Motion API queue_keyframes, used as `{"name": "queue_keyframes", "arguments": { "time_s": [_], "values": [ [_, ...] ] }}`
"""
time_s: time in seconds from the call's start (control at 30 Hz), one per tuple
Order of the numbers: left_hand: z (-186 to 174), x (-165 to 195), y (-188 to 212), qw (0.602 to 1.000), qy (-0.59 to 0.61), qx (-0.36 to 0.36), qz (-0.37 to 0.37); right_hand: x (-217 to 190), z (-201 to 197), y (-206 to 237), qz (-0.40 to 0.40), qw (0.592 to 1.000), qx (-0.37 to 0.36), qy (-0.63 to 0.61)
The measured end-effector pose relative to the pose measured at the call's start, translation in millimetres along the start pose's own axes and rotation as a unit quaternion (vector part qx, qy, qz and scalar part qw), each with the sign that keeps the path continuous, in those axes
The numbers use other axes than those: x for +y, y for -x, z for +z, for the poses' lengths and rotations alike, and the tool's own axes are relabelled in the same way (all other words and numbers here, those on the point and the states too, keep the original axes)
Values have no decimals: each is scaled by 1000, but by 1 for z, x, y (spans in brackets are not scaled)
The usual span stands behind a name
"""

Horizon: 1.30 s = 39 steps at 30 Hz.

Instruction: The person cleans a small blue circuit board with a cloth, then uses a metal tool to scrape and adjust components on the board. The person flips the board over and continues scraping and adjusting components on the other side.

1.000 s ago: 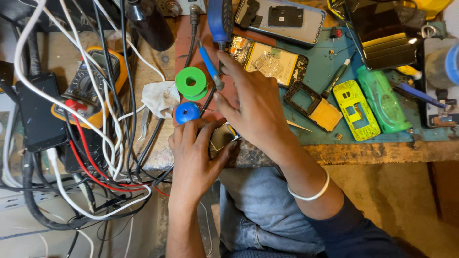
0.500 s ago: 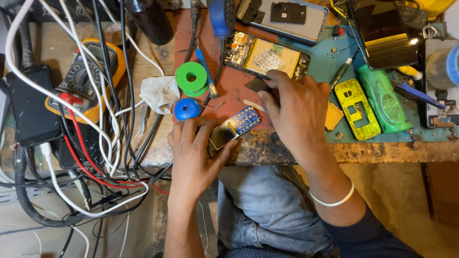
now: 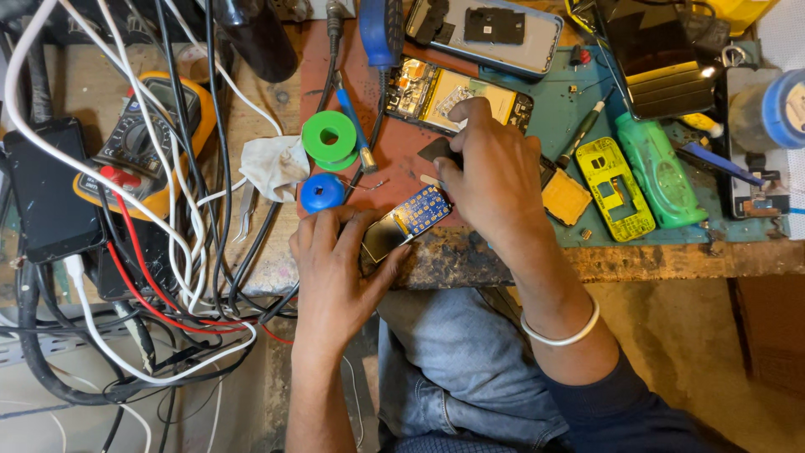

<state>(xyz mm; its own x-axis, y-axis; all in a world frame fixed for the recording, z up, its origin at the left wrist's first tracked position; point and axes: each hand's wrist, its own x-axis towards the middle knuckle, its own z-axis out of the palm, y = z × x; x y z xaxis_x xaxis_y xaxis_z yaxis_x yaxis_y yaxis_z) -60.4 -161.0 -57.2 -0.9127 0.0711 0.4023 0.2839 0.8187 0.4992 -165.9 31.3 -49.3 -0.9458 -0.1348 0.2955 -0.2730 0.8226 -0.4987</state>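
Observation:
My left hand (image 3: 335, 268) grips a small phone circuit board (image 3: 409, 221) with a blue keypad side and a dark screen end, held at the worn front edge of the workbench (image 3: 503, 260). My right hand (image 3: 490, 180) is over the red mat (image 3: 402, 168), its fingertips pinched on a small dark flat part (image 3: 438, 151) just above the board. What exactly that part is I cannot tell. An opened phone (image 3: 457, 96) with bare insides lies just behind my right hand.
A green solder spool (image 3: 329, 138) and a blue spool (image 3: 322, 192) stand left of the board, beside a soldering iron (image 3: 356, 126) and white cloth (image 3: 272, 168). A multimeter (image 3: 151, 134) and tangled cables fill the left. Yellow (image 3: 615, 189) and green (image 3: 662, 172) phone housings lie right.
My right hand moved from over the left hand, out to the right, then back toward the board with a small dark part. The board in my left hand came into view.

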Motion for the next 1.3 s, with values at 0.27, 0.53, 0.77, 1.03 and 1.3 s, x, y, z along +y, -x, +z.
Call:
{"name": "queue_keyframes", "arguments": {
  "time_s": [0.27,0.53,0.77,1.03,1.3],
  "values": [
    [0,-2,2,1000,2,7,4,8,4,6,-82,994,21,-64],
    [3,-7,3,1000,-10,12,-3,-3,-13,80,52,964,120,-233],
    [5,-7,4,1000,-16,16,-10,0,-1,99,-56,977,137,-152],
    [5,-6,2,1000,-14,15,-20,-3,1,92,-25,984,128,-123],
    [3,-6,1,1000,-15,17,-6,-5,4,93,-19,988,108,-113]
  ]
}}
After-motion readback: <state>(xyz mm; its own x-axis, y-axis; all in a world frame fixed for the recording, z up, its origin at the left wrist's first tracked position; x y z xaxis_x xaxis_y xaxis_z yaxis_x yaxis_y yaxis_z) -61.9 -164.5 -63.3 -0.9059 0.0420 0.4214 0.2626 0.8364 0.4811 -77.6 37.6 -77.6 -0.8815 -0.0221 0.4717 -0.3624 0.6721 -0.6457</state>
